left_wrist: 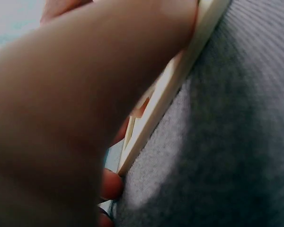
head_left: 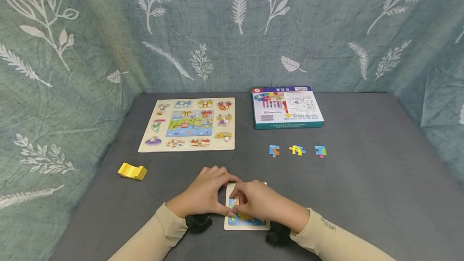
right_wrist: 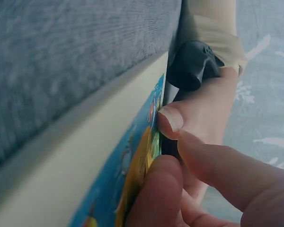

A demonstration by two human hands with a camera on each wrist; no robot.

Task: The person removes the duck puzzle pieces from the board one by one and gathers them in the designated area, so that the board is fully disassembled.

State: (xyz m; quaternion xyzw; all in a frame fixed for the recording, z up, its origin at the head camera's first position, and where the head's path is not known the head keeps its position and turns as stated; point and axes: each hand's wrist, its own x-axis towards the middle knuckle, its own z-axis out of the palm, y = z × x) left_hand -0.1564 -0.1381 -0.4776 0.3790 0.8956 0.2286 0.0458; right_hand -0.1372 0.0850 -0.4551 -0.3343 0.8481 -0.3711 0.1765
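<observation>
A small jigsaw puzzle board (head_left: 247, 227) with a pale wooden frame lies on the table in front of me. My left hand (head_left: 207, 190) holds its left side, thumb at the side edge and index finger at the top corner. In the left wrist view, the thumb lies along the frame's edge (left_wrist: 154, 106). My right hand (head_left: 262, 201) bends over the board, thumb and index finger pinching a puzzle piece at its left part; the fingers cover most of the piece. In the right wrist view, both thumbs meet close over the blue and yellow picture (right_wrist: 128, 156).
Three loose puzzle pieces (head_left: 297, 150) lie in a row beyond the board, to the right. Behind them sits a bead-toy box (head_left: 288, 108). A larger wooden knob puzzle (head_left: 148, 147) is at the back left, and a yellow curved block (head_left: 132, 171) lies in front of it.
</observation>
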